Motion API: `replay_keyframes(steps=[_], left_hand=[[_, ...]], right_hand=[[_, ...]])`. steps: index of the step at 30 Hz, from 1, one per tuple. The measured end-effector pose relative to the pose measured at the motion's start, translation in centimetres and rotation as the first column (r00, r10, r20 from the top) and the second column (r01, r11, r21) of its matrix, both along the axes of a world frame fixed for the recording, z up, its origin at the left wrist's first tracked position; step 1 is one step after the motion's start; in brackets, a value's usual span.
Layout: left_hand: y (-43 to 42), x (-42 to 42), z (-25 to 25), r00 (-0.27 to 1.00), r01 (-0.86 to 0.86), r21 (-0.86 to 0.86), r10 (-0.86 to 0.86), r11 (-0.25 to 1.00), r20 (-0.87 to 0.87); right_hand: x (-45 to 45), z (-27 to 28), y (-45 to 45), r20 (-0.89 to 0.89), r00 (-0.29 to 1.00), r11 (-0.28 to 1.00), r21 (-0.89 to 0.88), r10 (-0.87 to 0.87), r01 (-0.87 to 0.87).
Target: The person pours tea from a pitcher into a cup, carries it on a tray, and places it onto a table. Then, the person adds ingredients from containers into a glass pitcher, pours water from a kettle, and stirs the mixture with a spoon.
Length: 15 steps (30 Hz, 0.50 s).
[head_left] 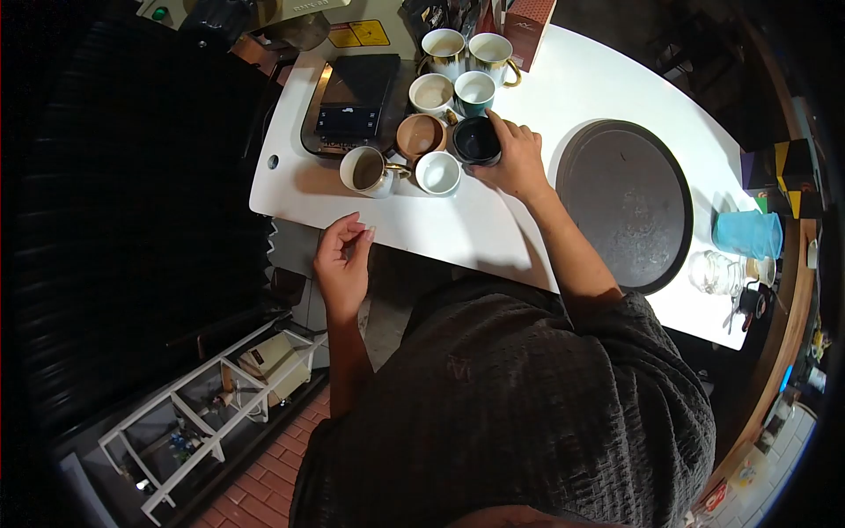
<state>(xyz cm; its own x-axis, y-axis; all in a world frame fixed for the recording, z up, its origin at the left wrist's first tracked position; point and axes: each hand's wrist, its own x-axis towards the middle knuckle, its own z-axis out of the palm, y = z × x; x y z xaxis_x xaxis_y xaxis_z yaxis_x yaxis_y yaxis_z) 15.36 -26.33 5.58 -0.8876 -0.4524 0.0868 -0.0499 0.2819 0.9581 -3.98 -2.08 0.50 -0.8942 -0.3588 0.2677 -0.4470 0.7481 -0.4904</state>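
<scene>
My right hand (519,163) is closed around the side of a small black cup (476,141), which stands upright on the white table. My left hand (341,264) hovers off the table's front edge, fingers loosely curled and apart, holding nothing. Around the black cup are a brown cup (407,136), a small white cup (437,173) and a green cup with a white inside (474,92). A white mug with a gold handle (365,172) stands at the front left. Behind are a cream mug (431,92) and two gold-trimmed mugs (443,53), (491,55).
A dark round tray (625,207) lies on the white table (519,233) to the right. A black scale (359,92) sits at the left, below a machine. A blue plastic cup (744,233) and a glass jar (715,273) are at the right edge. A white-framed rack (198,422) stands lower left.
</scene>
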Motion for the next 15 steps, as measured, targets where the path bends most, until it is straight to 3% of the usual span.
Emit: replay_keyframes(steps=[6, 8, 10, 15], left_hand=[[0.0, -1.7, 1.6, 1.000, 0.025, -0.010, -0.025, 1.000, -0.004], [0.7, -2.2, 2.3, 0.998, 0.052, 0.011, -0.052, 0.999, 0.037], [1.6, -2.8, 2.6, 0.993, 0.081, 0.038, -0.083, 0.996, 0.081], [5.3, -5.4, 2.1, 0.919, 0.361, 0.151, -0.379, 0.920, 0.110]], right_hand=[[0.2, -0.9, 0.1, 0.007, 1.000, 0.996, -0.089, 0.019, -0.018], [0.2, -0.6, 0.6, 0.134, 0.987, 0.970, -0.236, 0.085, -0.052], [1.1, 1.1, 1.5, 0.095, 0.995, 0.988, -0.156, 0.031, -0.016], [2.5, 3.5, 8.3, -0.008, 0.986, 0.986, 0.035, -0.164, 0.164]])
